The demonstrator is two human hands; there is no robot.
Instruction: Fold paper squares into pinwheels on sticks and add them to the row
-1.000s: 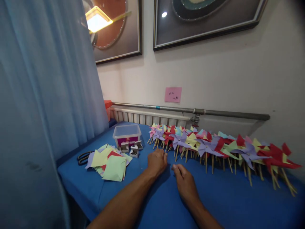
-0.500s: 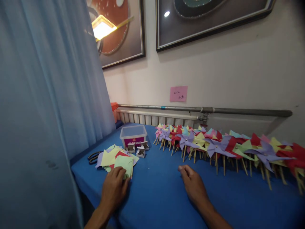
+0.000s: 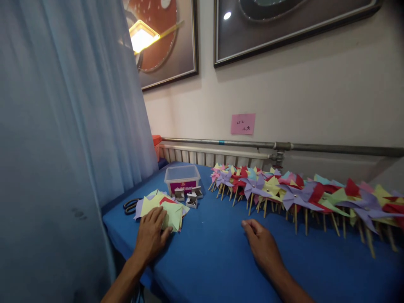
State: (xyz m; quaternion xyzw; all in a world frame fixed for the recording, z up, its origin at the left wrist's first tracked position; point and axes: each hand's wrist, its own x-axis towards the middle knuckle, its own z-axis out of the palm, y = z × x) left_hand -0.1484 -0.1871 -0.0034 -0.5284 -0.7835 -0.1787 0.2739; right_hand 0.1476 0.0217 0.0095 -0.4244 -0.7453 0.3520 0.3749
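Observation:
My left hand [image 3: 152,231] lies on the near left part of a loose pile of coloured paper squares [image 3: 148,204], its fingers stretched out flat and the thumb beside the top pale green sheet [image 3: 172,215]. Over the blue cloth my right hand [image 3: 260,244] is closed, with thumb and forefinger together. Whatever may be inside its curled fingers is hidden. Beyond it stands a long row of paper pinwheels [image 3: 296,195] on wooden sticks, in purple, red, yellow, green and pink. Small open boxes [image 3: 191,200] sit past the paper; the front one contains tiny metal pieces.
Behind the small boxes is a clear plastic tub [image 3: 182,173] with a purple label. Black-handled scissors [image 3: 131,206] lie left of the paper. A blue curtain [image 3: 78,126] hangs along the left side. A metal pipe [image 3: 246,144] and a radiator [image 3: 202,156] run along the wall.
My left hand has moved forward onto the pile, with its fingers stretched further over the sheets. The view has shifted slightly left. My right hand keeps its closed shape.

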